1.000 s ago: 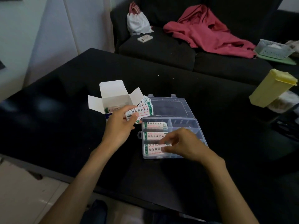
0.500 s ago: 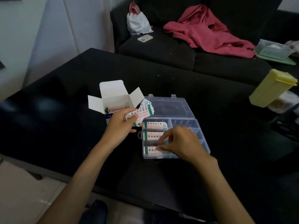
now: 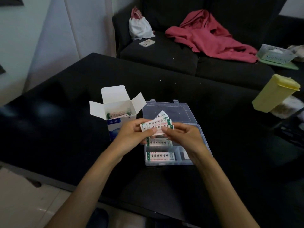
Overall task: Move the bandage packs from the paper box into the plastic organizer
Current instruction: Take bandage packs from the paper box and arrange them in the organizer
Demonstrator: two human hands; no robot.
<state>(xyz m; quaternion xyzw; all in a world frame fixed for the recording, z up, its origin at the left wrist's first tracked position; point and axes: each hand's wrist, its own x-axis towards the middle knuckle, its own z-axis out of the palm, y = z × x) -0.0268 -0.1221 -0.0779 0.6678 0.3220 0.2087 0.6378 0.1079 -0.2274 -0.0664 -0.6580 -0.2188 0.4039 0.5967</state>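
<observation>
**Right hand comes back up for the next pack**

Big picture: the black surface carries the clear plastic organizer, lid open, with the paper box just to its left, flaps up and a few packs inside. What changed: a second ago the right hand was down in the near compartments; now it's lifted and pinching the fanned bandage packs that the left hand grips above the organizer. Two packs lie in the left compartments, a third slot is hidden. My guess is it's peeling off another one to drop in.
</observation>
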